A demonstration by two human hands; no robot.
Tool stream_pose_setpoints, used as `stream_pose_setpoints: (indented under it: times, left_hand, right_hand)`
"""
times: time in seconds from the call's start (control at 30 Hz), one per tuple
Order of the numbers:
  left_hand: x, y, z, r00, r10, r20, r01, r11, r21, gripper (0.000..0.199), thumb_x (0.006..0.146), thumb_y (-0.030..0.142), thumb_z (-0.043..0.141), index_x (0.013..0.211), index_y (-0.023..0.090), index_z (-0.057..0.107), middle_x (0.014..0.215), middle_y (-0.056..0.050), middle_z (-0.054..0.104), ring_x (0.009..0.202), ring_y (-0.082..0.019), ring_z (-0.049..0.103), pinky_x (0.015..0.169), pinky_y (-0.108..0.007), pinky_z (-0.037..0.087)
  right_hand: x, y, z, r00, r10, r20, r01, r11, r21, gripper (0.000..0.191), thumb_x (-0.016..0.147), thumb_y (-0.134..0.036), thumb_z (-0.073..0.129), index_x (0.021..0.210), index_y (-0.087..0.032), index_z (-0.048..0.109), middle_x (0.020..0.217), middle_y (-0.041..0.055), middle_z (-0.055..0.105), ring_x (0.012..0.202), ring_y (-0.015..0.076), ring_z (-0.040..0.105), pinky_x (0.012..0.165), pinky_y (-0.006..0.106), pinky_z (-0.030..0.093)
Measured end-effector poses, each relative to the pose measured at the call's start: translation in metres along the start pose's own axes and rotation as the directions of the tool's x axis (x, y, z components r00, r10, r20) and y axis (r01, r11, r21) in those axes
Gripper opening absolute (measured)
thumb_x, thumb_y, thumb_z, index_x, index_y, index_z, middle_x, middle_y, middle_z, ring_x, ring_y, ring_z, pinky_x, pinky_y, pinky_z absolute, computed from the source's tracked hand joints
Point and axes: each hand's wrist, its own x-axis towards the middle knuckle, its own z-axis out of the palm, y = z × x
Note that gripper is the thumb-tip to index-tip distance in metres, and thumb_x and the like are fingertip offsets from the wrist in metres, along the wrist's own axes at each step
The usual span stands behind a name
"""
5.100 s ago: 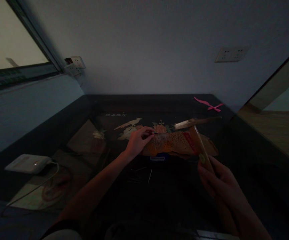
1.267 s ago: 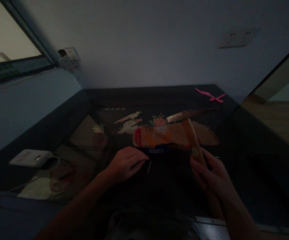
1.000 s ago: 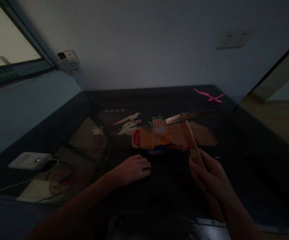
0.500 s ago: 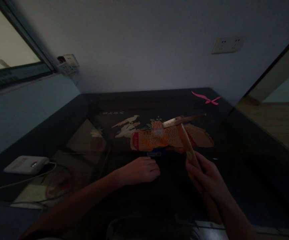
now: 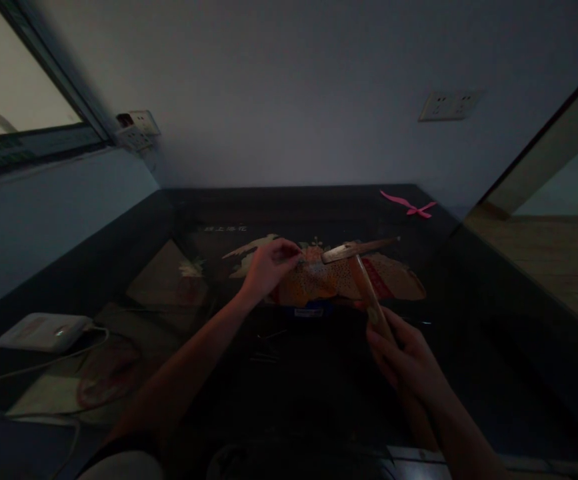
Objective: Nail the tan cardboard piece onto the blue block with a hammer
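Note:
My right hand grips a hammer by its wooden handle. The hammer's long head lies over the right half of a flattened, dotted cardboard piece with red bands. Over the left end of that cardboard is my left hand, thumb and fingers pinched together. What sits between the fingertips is too small and dark to make out. Several thin, nail-like metal pieces lie on the dark tabletop below the left hand. Something blue shows under the cardboard's near edge.
A white box-like device with a cable lies at the left of the glossy dark table. A pink ribbon rests at the far right corner. The wall behind has sockets. Printed flowers and lettering mark the tabletop.
My left hand has moved forward from the near tabletop to the cardboard's left end, its fingers now pinched. The thin metal pieces have come into view. My right hand still holds the hammer.

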Motion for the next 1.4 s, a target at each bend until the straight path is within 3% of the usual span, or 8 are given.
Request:
stream_pose_setpoints:
  times: [0.13,0.5,0.77,0.93,1.1,1.3,1.4]
  left_hand:
    - [-0.005,-0.01,0.005,0.996,-0.038,0.076,0.036,0.999,0.02,0.008,0.076,0.019,0.063,0.083,0.015,0.063,0.081,-0.003,0.068,0.076,-0.014,0.067,0.073,-0.027,0.055]
    - [-0.01,-0.015,0.01,0.993,-0.039,0.114,0.032,0.997,0.064,0.008,0.077,0.014,0.061,0.085,0.016,0.062,0.085,-0.003,0.068,0.079,-0.015,0.068,0.075,-0.029,0.055]
    - [-0.01,-0.017,0.008,0.993,-0.032,0.115,0.013,0.987,0.157,0.007,0.079,0.018,0.061,0.086,0.017,0.062,0.081,-0.001,0.068,0.076,-0.014,0.066,0.073,-0.028,0.054]
    - [-0.013,-0.02,0.01,0.992,-0.026,0.12,0.009,0.989,0.147,0.007,0.079,0.019,0.062,0.086,0.016,0.061,0.084,-0.003,0.068,0.076,-0.014,0.066,0.073,-0.028,0.054]
    - [-0.013,-0.019,0.011,0.994,-0.021,0.108,0.005,0.988,0.153,0.005,0.078,0.019,0.063,0.083,0.017,0.061,0.082,-0.002,0.068,0.076,-0.014,0.066,0.073,-0.028,0.053]
    - [-0.014,-0.022,0.011,0.996,-0.039,0.082,0.021,0.978,0.208,0.011,0.077,0.02,0.064,0.087,0.017,0.062,0.081,-0.002,0.069,0.075,-0.016,0.066,0.07,-0.028,0.052]
    - [-0.016,-0.023,0.012,0.997,-0.027,0.074,0.011,0.979,0.203,0.021,0.076,0.019,0.065,0.097,0.017,0.061,0.082,-0.002,0.069,0.077,-0.016,0.066,0.073,-0.028,0.052]
  right_hand:
    - [0.0,0.0,0.0,1.0,0.005,0.002,-0.005,1.0,0.002,0.052,0.086,-0.043,0.057,0.13,-0.018,0.044,0.054,-0.0098,0.038,0.035,0.0035,0.032,0.032,0.015,0.028]
    - [-0.003,-0.004,0.002,1.0,0.001,0.0,-0.001,0.999,-0.036,0.05,0.086,-0.041,0.056,0.129,-0.018,0.045,0.057,-0.009,0.04,0.036,0.0033,0.032,0.032,0.015,0.029]
    - [-0.007,-0.043,-0.005,0.999,-0.033,0.003,0.032,0.972,-0.234,0.046,0.084,-0.043,0.057,0.123,-0.018,0.051,0.06,-0.0065,0.044,0.039,0.0052,0.037,0.032,0.016,0.032]
    - [0.0,-0.078,-0.009,0.997,-0.069,0.034,0.077,0.94,-0.332,0.045,0.081,-0.042,0.059,0.12,-0.021,0.057,0.052,-0.0068,0.041,0.035,0.0076,0.037,0.029,0.017,0.029]
    - [0.016,-0.11,-0.011,0.979,-0.165,0.122,0.203,0.867,-0.455,0.025,0.076,-0.036,0.066,0.095,-0.021,0.068,0.057,-0.0022,0.052,0.042,0.01,0.046,0.033,0.018,0.035]
    - [0.027,-0.098,-0.002,0.981,0.025,0.19,0.061,0.9,-0.432,0.026,0.076,-0.032,0.063,0.098,-0.019,0.066,0.047,-0.0067,0.047,0.031,0.0092,0.042,0.028,0.019,0.03]
    - [0.027,-0.096,-0.001,0.982,0.038,0.183,0.043,0.908,-0.418,0.027,0.076,-0.031,0.063,0.1,-0.019,0.065,0.047,-0.0071,0.048,0.031,0.009,0.043,0.028,0.019,0.032]
